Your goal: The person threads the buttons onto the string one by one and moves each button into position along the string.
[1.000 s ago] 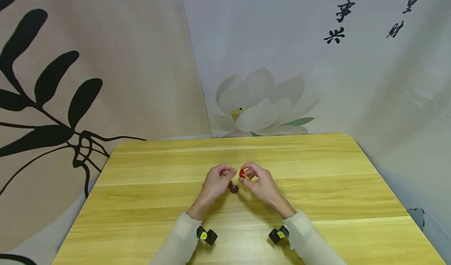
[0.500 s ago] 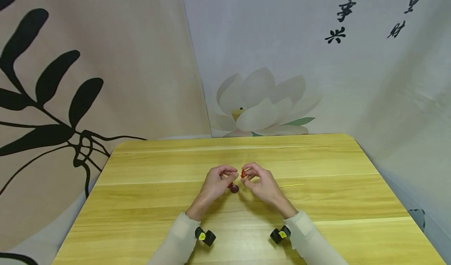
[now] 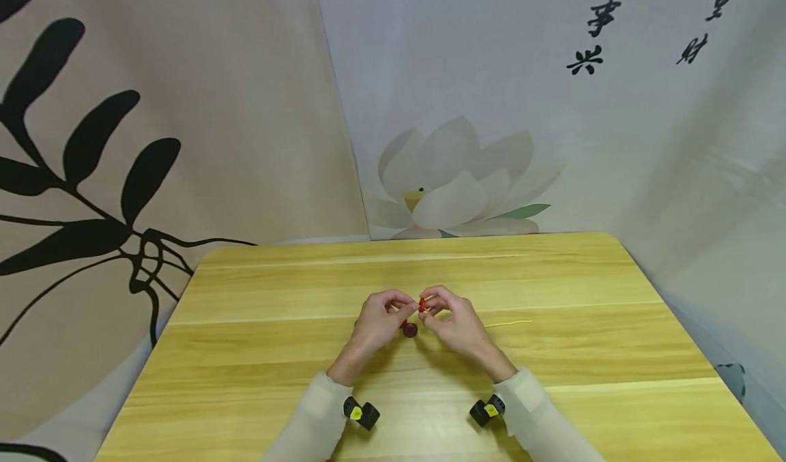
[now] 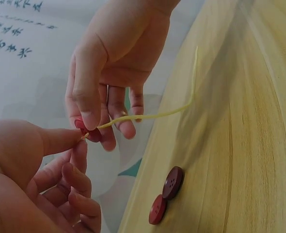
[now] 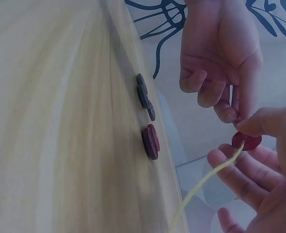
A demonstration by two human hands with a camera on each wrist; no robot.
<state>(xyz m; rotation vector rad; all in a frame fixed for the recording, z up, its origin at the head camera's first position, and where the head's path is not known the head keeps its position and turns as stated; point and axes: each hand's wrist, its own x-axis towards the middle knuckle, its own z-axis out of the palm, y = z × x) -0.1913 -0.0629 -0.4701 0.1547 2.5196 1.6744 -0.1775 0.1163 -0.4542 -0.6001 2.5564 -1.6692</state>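
One red button [image 5: 249, 142] is held above the table [image 3: 215, 380]. The right hand [image 3: 452, 320] pinches its rim, presumably to leave its face clear for the string [image 4: 152, 116], which runs into it and trails right. The left hand [image 3: 378, 319] pinches the string's tip between thumb and finger, apparently for control. Below, a maroon button [image 4: 173, 182] touches a loose red one [image 4: 157, 209]; three dark buttons [image 5: 142, 96] lie further left, presumably placed within reach.
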